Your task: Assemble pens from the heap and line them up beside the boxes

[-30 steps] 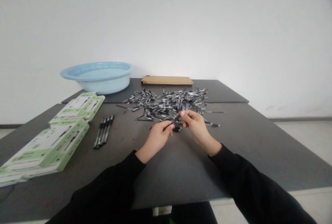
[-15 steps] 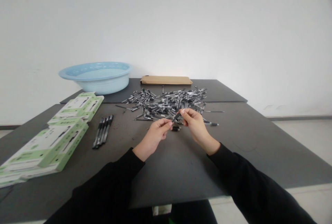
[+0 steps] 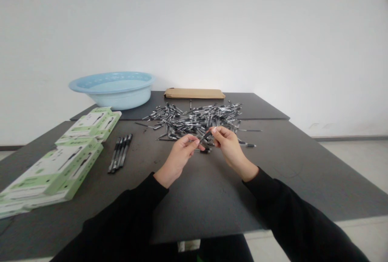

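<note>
Between my hands, in front of the pile, is a dark pen (image 3: 206, 135), slanted up to the right. My left hand (image 3: 181, 153) pinches its lower left end between thumb and fingers. My right hand (image 3: 228, 145) is closed on the upper right end with thumb and forefinger. Fingers hide both ends. Just behind lies a heap of loose black and clear pens and pen parts (image 3: 194, 120). To the left, several capped pens (image 3: 120, 153) lie side by side in a row.
Green and white pen boxes (image 3: 50, 169) are stacked along the left side. A light blue basin (image 3: 123, 96) stands at the back left, and a flat brown cardboard piece (image 3: 194, 93) lies by the wall. The dark table (image 3: 303, 181) extends to the right.
My left fingers have shifted their grip on the pen, the hand moving slightly left, and more of the pen shows. My right hand has hardly moved.
</note>
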The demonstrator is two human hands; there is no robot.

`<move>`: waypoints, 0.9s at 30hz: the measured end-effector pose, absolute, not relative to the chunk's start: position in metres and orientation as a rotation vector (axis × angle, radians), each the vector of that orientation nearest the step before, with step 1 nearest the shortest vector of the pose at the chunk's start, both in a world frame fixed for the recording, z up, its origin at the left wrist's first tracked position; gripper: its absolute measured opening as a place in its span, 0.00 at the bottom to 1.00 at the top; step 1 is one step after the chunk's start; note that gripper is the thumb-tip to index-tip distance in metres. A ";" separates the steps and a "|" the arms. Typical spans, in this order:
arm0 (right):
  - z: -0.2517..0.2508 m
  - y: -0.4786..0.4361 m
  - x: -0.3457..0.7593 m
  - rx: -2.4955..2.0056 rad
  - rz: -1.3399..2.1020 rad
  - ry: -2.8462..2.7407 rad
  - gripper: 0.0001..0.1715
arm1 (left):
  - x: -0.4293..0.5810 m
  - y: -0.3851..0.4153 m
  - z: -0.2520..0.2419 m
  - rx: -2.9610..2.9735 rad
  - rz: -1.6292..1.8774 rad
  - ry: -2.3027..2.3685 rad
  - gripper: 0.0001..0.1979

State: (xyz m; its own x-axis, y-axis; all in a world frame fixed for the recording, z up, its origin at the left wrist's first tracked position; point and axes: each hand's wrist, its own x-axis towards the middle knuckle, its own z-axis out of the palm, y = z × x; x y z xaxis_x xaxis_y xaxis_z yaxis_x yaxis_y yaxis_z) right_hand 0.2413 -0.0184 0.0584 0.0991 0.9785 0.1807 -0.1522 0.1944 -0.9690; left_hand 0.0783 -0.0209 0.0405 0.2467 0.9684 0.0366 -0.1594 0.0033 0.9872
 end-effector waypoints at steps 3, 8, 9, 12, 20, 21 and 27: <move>0.058 -0.018 0.242 -0.981 1.090 -1.104 0.24 | 0.077 -0.022 0.041 1.178 1.076 0.895 0.15; 0.058 -0.018 0.243 -0.989 1.088 -1.108 0.25 | 0.076 -0.026 0.037 1.023 0.735 0.657 0.20; 0.058 -0.018 0.243 -0.990 1.090 -1.114 0.25 | 0.076 -0.026 0.036 1.015 0.694 0.621 0.20; 0.059 -0.020 0.242 -0.990 1.092 -1.125 0.24 | 0.077 -0.024 0.032 1.109 0.746 0.662 0.17; 0.051 -0.015 0.243 -1.009 1.135 -1.073 0.25 | 0.078 -0.023 0.039 1.723 0.998 1.078 0.19; 0.050 -0.015 0.243 -1.010 1.139 -1.062 0.25 | 0.078 -0.024 0.040 1.778 1.017 1.125 0.18; 0.046 -0.014 0.242 -1.016 1.153 -1.059 0.26 | 0.079 -0.029 0.038 1.799 1.107 1.219 0.11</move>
